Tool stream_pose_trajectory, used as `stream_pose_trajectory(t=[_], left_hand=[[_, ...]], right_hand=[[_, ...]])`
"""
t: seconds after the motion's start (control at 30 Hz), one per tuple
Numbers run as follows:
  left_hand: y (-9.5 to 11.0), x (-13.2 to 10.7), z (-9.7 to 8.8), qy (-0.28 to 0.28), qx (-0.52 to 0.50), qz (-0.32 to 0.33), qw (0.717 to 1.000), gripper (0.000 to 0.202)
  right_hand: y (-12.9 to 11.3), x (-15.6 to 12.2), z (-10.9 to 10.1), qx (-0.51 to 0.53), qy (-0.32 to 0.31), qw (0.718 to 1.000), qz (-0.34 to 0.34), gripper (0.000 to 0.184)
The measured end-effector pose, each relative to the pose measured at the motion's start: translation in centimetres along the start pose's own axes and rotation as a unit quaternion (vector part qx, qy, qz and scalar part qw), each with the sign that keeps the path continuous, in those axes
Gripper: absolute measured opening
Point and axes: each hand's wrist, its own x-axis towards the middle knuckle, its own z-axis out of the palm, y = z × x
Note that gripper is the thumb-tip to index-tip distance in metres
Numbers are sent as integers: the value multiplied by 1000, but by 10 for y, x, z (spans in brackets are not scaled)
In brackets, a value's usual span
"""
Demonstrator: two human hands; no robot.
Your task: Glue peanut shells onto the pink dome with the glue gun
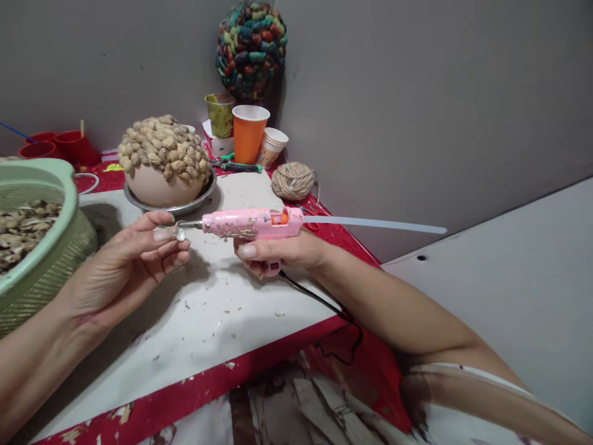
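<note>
My right hand (278, 250) grips a pink glue gun (252, 224) by its handle, nozzle pointing left. A long translucent glue stick (375, 222) sticks out of its rear, and a black cord runs down from the handle. Between thumb and fingertips, my left hand (134, 250) pinches a small piece of peanut shell (180, 233), its pale, shiny side at the nozzle tip. The fingers partly cover the piece. Beyond the hands, a beige balloon-like ball (160, 187) rests in a metal bowl (206, 193). Peanut shells (162, 145) cover its upper part.
A green basket (69, 185) of peanut shells stands at the left. Behind are red cups (76, 148), an orange cup (249, 136), green-handled pliers (243, 167), a ball of twine (294, 180) and a multicoloured ball (252, 52). Shell bits litter the white board (208, 327). A grey wall rises behind.
</note>
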Motion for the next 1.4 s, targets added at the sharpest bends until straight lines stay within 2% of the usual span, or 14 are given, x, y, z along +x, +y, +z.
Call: stream_pose_trajectory(t=[0.1,0.33,0.53,0.87,1.07,1.4], left_hand=[[-1,2,-1,-10,-1,-2,1000,26],[-3,3,0,6,8,-7,1000,23],[-3,3,1,15,1,-1,1000,22],[-6,8,-4,8,22,11,1000,27],[-9,13,-7,18,10,23,1000,32],[-7,13,-4,25,5,33,999,34]], right_hand=[[0,-1,1,7,20,1000,5,67],[1,-1,4,12,52,998,15,64],[-4,-2,4,-2,15,1000,19,68],[-4,-3,4,-12,32,999,28,69],[-5,-4,6,-19,49,997,53,80],[2,0,-1,-49,10,999,16,65]])
